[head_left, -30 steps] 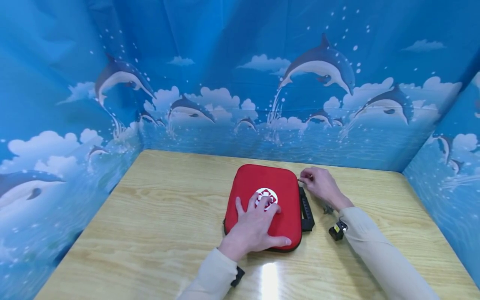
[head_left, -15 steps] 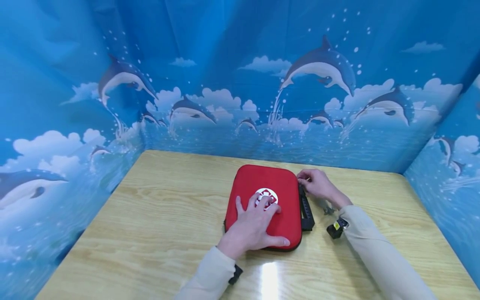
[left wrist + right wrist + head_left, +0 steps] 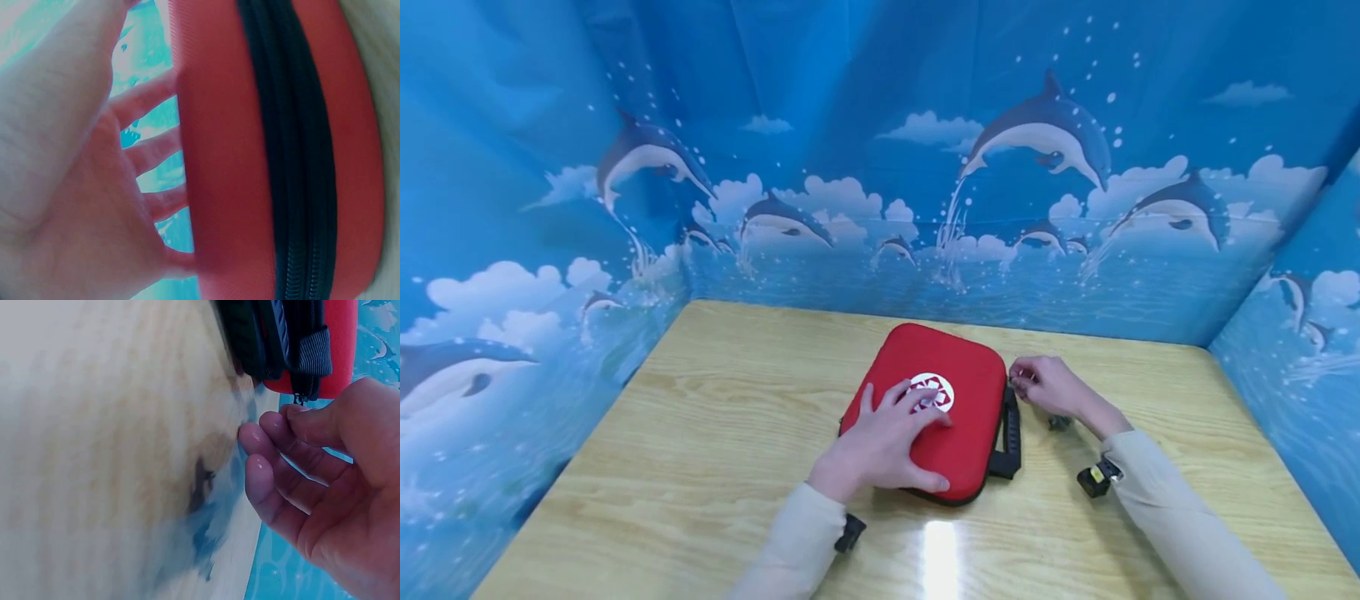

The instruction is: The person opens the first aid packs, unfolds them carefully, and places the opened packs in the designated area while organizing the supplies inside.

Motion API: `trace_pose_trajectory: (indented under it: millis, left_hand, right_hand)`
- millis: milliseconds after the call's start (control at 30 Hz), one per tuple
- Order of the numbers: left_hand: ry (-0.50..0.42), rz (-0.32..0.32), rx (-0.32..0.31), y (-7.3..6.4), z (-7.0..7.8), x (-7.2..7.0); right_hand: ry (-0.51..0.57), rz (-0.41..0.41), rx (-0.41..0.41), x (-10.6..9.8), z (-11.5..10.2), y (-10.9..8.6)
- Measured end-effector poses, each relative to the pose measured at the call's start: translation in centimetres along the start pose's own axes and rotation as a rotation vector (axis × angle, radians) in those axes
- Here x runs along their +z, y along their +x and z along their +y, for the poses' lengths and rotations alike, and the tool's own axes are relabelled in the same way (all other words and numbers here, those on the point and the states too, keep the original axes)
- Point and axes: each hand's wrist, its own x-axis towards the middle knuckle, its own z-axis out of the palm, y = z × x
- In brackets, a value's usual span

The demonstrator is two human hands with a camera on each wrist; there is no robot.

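Note:
A red zip-up hard case (image 3: 972,383) with a white round emblem lies on the table, a little turned. My left hand (image 3: 880,442) rests on its lid with fingers spread, the thumb near the front edge. In the left wrist view, the black zipper (image 3: 300,187) runs round the side of the case, teeth closed along the stretch that shows. My right hand (image 3: 1051,385) is at the far right corner, thumb and index finger pinching the zipper pull (image 3: 299,401), mostly hidden by the fingertips. The black carry handle (image 3: 1012,425) sticks out from the right side.
A small dark grey object (image 3: 1059,422) lies on the wooden table (image 3: 730,433) under my right wrist. Blue dolphin-print curtains (image 3: 850,167) stand along the back and sides of the table. Black cameras are strapped to both wrists.
The case has turned clockwise, its front end shifting left. My left hand has moved left and slightly up with it. The right hand, at the corner, has moved slightly right and nearer.

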Motion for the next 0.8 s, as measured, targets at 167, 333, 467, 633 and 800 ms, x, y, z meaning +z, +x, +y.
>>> trace_pose_trajectory:
  millis: [167, 333, 467, 633, 800]
  left_hand:
    - [-0.021, -0.01, -0.015, -0.7, -1.1, -0.9]
    - [-0.041, 0.027, -0.044, -1.3, -2.0, -1.5]
    - [-0.075, 0.026, -0.078, -1.6, -2.7, -1.8]
    - [-0.115, 0.026, -0.115, -1.7, -3.7, -2.0]
    - [-0.129, 0.054, -0.164, -1.9, -4.8, -2.3]
  right_hand:
    - [-0.029, -0.013, -0.028, -0.3, -0.1, -1.9]
    - [-0.05, 0.001, -0.05, -0.3, -0.4, -3.5]
    - [-0.045, 0.023, -0.065, -0.1, -0.7, -4.6]
    - [-0.052, 0.027, -0.073, 0.1, -1.1, -5.7]
    - [-0.05, -0.024, -0.107, 0.0, -1.8, -6.7]
